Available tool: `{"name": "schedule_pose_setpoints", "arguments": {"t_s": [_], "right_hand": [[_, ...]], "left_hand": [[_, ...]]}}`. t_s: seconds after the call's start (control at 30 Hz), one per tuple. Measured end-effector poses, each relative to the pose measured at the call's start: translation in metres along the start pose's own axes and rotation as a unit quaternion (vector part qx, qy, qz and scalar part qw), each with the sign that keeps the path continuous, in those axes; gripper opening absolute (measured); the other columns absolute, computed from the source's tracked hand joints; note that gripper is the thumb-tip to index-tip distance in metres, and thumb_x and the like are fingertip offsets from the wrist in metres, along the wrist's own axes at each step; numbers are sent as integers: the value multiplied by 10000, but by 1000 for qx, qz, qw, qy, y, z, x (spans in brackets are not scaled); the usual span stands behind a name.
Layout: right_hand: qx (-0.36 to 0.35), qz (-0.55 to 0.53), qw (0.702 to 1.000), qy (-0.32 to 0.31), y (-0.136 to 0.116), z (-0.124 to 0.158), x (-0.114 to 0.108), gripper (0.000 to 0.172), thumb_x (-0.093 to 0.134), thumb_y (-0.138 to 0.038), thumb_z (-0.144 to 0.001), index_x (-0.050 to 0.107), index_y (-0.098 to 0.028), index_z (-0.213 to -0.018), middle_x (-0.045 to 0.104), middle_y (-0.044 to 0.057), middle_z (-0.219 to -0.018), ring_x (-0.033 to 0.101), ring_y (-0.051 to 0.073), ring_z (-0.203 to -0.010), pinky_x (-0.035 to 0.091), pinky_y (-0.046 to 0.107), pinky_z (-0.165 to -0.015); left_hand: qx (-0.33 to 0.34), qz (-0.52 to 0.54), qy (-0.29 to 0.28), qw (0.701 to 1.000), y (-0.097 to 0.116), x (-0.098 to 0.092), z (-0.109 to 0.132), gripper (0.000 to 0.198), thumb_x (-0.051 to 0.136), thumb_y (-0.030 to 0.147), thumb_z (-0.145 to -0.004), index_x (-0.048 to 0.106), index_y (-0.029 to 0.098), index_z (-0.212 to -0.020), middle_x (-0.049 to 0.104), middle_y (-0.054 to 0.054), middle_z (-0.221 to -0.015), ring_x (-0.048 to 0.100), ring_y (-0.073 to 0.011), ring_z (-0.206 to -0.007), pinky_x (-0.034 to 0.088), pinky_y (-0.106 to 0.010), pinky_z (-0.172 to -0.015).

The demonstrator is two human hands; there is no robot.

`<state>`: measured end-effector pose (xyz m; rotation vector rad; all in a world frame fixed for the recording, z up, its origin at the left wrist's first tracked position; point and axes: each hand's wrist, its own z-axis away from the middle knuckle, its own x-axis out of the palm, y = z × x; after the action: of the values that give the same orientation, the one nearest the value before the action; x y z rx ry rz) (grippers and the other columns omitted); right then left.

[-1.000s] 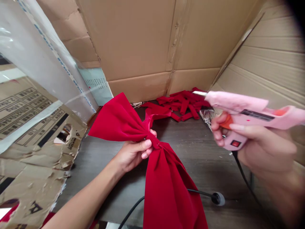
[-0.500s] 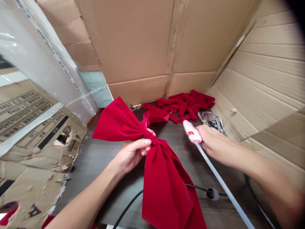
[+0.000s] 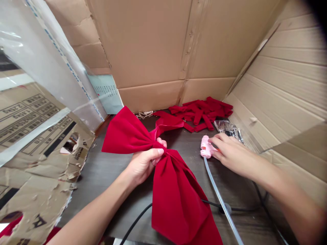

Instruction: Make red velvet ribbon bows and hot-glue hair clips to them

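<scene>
(Clock taken from L hand, 12 = far wall.) L hand (image 3: 146, 163) is pinching the red bow (image 3: 178, 194) at its gathered middle, thumb on top; one lobe is spreading to 10–11, the other is drooping to 5. R hand (image 3: 235, 153) is gripping the pink glue gun (image 3: 205, 153) at 3, well apart from the bow (can't tell if the gun is resting on the table). A translucent glue stick (image 3: 232, 224) is trailing from its rear to approx. 4.

In the way: a blk cable (image 3: 242, 209) is crossing from 4 to 6–7, running behind the lower lobe & the stick. A loose red strip (image 3: 166, 126) is bending off the knot twd 1, nearly reaching the pile of red strips (image 3: 198, 114) at 1–2. Metal clips (image 3: 145, 115) are lying at 12, a shiny packet (image 3: 224, 126) at 2, just beyond R hand.

Edges: brown cardboard is walling off 12 (image 3: 143, 44) & 2–3 (image 3: 293, 85); a torn printed carton (image 3: 43, 204) is bordering 8–9, a white plastic-wrapped sheet (image 3: 58, 44) plus a pale-blue card (image 3: 107, 95) 10–11. Near edge is showing at 6–7. Dark table (image 3: 187, 146) is showing btwn bow & gun, also left of L wrist.
</scene>
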<state>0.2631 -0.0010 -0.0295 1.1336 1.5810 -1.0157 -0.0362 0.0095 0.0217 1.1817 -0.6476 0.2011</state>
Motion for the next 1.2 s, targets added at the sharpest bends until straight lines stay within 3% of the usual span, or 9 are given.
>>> {"name": "schedule_pose_setpoints", "arguments": {"t_s": [0.1, 0.2, 0.33, 0.47, 0.67, 0.8, 0.93, 1.03, 1.2], "right_hand": [[-35, -87, 993, 66, -20, -5, -14, 210, 428, -284, -957, 610, -180, -958, 605, 141, -1075, 605, 284, -957, 479, 440, -848], [-34, -219, 967, 129, -53, -6, -25, 153, 494, -277, -953, 604, -185, -1007, 633, 99, -1013, 630, 231, -884, 499, 384, -809], [-60, -384, 912, 130, -96, 2, -29, 152, 596, -284, -926, 612, -213, -1059, 654, 61, -1022, 643, 204, -931, 514, 346, -836], [-90, -470, 873, 97, -119, 8, -23, 224, 675, -249, -868, 597, -200, -1072, 656, 64, -1050, 651, 213, -994, 514, 358, -901], [-24, -579, 814, 49, -126, 9, -20, 118, 623, -202, -879, 569, -186, -983, 672, 69, -978, 684, 231, -927, 533, 391, -835], [-15, -658, 753, 18, -128, 10, -21, 120, 605, -156, -876, 524, -192, -957, 659, 28, -878, 704, 195, -808, 545, 360, -774], [-11, -709, 705, 10, -130, 10, -20, 131, 612, -132, -867, 510, -200, -913, 605, -3, -900, 703, 153, -739, 547, 322, -732], [-10, -727, 686, 14, -131, 10, -18, 139, 623, -130, -859, 506, -201, -882, 564, -10, -944, 707, 146, -733, 552, 319, -722], [-1, -732, 681, 18, -131, 9, -16, 157, 633, -131, -840, 491, -198, -850, 550, -8, -955, 710, 150, -714, 558, 318, -698]], "left_hand": [[1, -27, -19, 999, -4, -2, -1, 371, 839, 189, -528, 616, 159, -825, 605, 46, -775, 360, -15, -519, 342, -164, -580], [3, -72, -69, 995, -8, -1, -1, 229, 756, 173, -619, 601, 148, -785, 514, 63, -656, 301, -15, -492, 296, -162, -554], [-10, -106, -112, 988, -16, 3, 2, 135, 686, 172, -697, 587, 152, -787, 448, 60, -574, 330, -56, -517, 269, -192, -529], [-31, -118, -131, 984, -22, 4, 4, 140, 697, 221, -724, 581, 146, -743, 476, 46, -585, 387, -72, -559, 334, -204, -578], [-24, -120, -141, 982, -25, 6, 4, 151, 722, 233, -717, 619, 155, -796, 557, 33, -647, 455, -88, -601, 381, -216, -614], [-3, -155, -147, 977, -25, 4, 4, 175, 708, 248, -760, 596, 151, -667, 589, 10, -676, 490, -100, -637, 410, -227, -655], [-9, -172, -141, 975, -27, 0, 4, 239, 694, 263, -766, 592, 147, -583, 599, 1, -657, 507, -115, -653, 434, -237, -694], [-1, -176, -131, 976, -28, -1, 4, 209, 682, 252, -763, 619, 144, -595, 603, 3, -640, 513, -121, -647, 439, -242, -695], [0, -180, -137, 974, -28, -2, 4, 179, 667, 228, -768, 626, 151, -611, 595, 7, -621, 524, -132, -651, 442, -250, -708]]}}
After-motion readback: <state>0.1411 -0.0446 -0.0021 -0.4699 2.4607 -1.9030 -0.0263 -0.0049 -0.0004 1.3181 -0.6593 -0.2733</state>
